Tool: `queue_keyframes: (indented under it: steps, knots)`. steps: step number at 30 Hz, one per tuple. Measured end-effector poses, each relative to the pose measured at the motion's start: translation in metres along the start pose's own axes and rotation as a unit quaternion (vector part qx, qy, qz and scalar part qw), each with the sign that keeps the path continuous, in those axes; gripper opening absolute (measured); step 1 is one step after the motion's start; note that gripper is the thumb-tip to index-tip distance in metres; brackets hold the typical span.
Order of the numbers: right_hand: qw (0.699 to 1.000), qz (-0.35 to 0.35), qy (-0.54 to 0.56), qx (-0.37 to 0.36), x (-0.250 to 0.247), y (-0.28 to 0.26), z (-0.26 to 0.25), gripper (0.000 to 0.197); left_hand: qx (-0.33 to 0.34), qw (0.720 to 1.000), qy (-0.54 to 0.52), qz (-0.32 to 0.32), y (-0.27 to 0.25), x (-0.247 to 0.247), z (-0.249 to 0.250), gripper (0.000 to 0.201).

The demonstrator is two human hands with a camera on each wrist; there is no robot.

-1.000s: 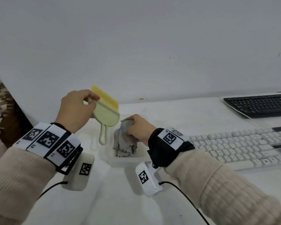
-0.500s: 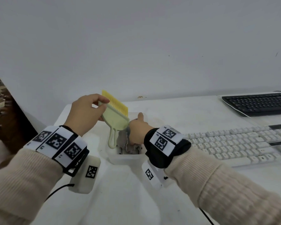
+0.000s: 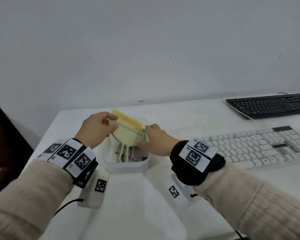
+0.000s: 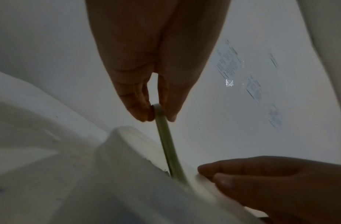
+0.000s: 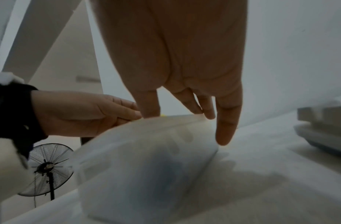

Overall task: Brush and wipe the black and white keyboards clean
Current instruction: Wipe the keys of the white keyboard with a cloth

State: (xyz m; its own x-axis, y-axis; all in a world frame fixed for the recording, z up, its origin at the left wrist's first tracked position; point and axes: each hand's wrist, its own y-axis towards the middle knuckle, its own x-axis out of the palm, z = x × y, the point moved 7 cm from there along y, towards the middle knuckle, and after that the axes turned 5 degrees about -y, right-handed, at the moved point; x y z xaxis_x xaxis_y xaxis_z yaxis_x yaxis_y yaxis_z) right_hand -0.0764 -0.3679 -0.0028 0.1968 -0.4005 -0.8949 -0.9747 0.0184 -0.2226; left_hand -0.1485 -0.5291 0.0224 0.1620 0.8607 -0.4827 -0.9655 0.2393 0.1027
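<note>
— Brush [image 3: 128, 134] first: where is it?

— Over the white tub [image 3: 128, 166] near the surface's left edge, handle pointing toward the person, bristles away. The left hand [image 3: 96, 129] pinches its head; the right hand [image 3: 152, 141], fingers straight, rests at the tub's rim beside the grey cloth [image 3: 137, 155].

— And the keyboards?

— Rightward: white keyboard [image 3: 260, 146] nearer, black keyboard [image 3: 270, 105] at the far right corner. The right hand is closer.

White bench [image 3: 189, 122], translucent white plastic tub [image 3: 128, 166] near its left end, white keyboard [image 3: 260, 146] at right, black keyboard [image 3: 270, 105] behind it, far right.
</note>
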Motion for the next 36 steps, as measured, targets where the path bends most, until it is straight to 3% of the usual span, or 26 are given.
queue_keyframes:
  steps: [3, 7, 12, 16, 21, 30, 33, 36]
  knots:
    - [0.997, -0.004, 0.079, -0.009, 0.007, -0.009, 0.003, 0.076, -0.014, 0.995, 0.087, -0.044, -0.001, 0.003, -0.006, 0.038]
    - [0.993, -0.027, 0.117, -0.020, 0.016, -0.018, 0.005, 0.108, -0.051, 0.987, 0.072, -0.131, -0.012, 0.012, -0.014, 0.073]
    - [0.987, -0.025, 0.159, -0.020, 0.020, -0.018, 0.004, 0.118, -0.073, 0.970, 0.063, -0.225, -0.035, 0.017, -0.022, 0.133]
    - [0.986, -0.037, 0.160, -0.017, 0.019, -0.021, 0.000, 0.114, -0.088, 0.959, 0.039, -0.267, -0.045, 0.015, -0.031, 0.151]
    - [0.985, -0.046, 0.162, -0.028, 0.021, -0.021, -0.014, 0.113, -0.107, 0.958, 0.058, -0.260, -0.050, 0.004, -0.043, 0.160]
    - [0.985, -0.057, 0.153, -0.052, 0.033, -0.022, -0.046, 0.108, -0.097, 0.970, -0.037, -0.218, -0.071, -0.024, -0.052, 0.146]
    - [0.984, -0.065, 0.152, -0.060, 0.038, -0.023, -0.057, 0.110, -0.112, 0.971, -0.021, -0.209, -0.077, -0.035, -0.058, 0.156]
    - [0.984, -0.073, 0.149, -0.070, 0.042, -0.025, -0.066, 0.110, -0.119, 0.972, -0.025, -0.200, -0.084, -0.043, -0.055, 0.142]
